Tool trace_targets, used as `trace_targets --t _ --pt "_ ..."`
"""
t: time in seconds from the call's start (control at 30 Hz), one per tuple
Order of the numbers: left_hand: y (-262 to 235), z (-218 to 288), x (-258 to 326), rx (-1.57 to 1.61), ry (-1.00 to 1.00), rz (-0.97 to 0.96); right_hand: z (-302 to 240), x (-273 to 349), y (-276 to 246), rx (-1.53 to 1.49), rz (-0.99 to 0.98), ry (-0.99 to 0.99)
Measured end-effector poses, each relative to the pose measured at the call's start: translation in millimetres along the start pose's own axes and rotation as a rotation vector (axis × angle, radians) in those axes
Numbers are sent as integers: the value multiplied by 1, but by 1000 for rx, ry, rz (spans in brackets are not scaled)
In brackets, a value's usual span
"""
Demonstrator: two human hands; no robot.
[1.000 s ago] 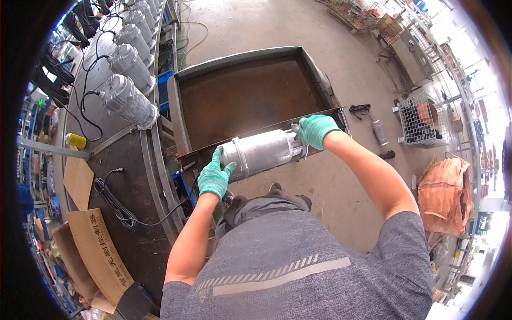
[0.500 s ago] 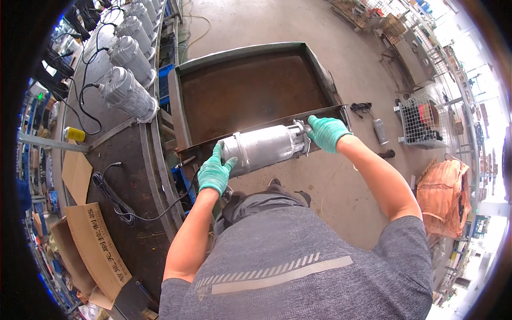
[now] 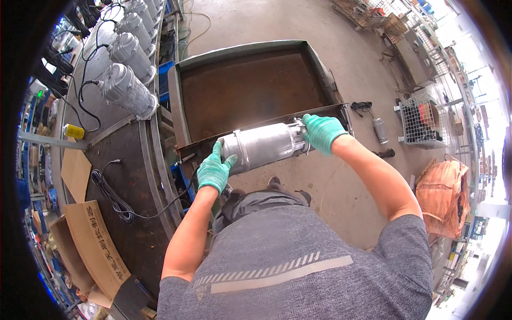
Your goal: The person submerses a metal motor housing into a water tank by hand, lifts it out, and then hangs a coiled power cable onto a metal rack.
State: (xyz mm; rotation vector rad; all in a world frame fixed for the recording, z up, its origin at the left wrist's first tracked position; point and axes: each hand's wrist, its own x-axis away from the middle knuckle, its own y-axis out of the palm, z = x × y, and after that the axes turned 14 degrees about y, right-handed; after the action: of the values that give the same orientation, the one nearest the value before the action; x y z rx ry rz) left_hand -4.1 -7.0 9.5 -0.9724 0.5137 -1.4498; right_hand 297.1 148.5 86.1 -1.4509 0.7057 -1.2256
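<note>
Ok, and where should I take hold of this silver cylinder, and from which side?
Probably by both ends: the cylinder is on its side, long and smooth along the middle, so holding each end should balance it better. Come from the left with the left hand, gripping just outside the raised band, and from the right with the right hand at the open-framed end.

Cylinder silver-grey; gloves green; shirt dark grey, pale stripes; bag orange.
</note>
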Motion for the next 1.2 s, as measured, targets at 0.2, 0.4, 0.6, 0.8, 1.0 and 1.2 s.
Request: trace_targets --t 0.2,0.4,0.6,0.8,1.0,1.2 --pt "5 -7 -1 -11 32 29 -10 -14 -18 157 -180 18" --pt "5 -8 0 -15 25 17 -15 -8 -27 72 -171 169" --pt "11 -14 -2 -27 41 27 -2 -17 -18 69 -204 117" --pt "8 -12 -2 -39 37 9 -5 -14 -18 79 -187 182" --pt "7 -9 -2 -38 31 3 8 -10 -6 -53 -125 72" --pt "8 -12 -3 -40 28 -2 3 -8 1 120 -39 40"
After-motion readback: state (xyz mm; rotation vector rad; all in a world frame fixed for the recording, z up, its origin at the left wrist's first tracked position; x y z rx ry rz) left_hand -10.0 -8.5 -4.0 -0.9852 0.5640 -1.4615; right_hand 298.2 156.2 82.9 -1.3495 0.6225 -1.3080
